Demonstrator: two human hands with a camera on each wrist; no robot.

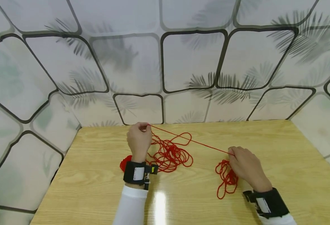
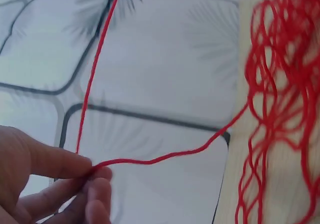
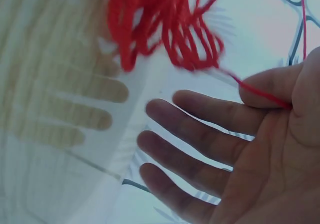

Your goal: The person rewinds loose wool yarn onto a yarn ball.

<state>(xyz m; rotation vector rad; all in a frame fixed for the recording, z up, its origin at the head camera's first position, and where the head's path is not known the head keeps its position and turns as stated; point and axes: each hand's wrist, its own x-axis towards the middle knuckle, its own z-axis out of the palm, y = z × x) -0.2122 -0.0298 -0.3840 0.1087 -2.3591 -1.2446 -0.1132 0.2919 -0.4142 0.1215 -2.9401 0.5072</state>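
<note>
A strand of red yarn (image 1: 199,143) runs nearly straight between the two hands, sloping down to the right. At the table's far edge, my left hand (image 1: 139,139) pinches it between thumb and fingertips. From that pinch, yarn in the left wrist view (image 2: 172,154) leads to a loose tangled heap (image 1: 170,153) on the table. My right hand (image 1: 244,165) holds the strand at the thumb (image 3: 267,87), against the base of the index finger. Its other fingers (image 3: 200,121) are extended and spread. Below it lies a smaller looped bunch of red yarn (image 1: 228,181).
A red ball of yarn (image 1: 125,163) sits partly hidden behind the left wrist. The wooden table (image 1: 97,190) ends at a wall covering (image 1: 190,62) printed with stone and leaf patterns. Black wrist straps (image 1: 135,172) sit above white sleeves (image 1: 132,203).
</note>
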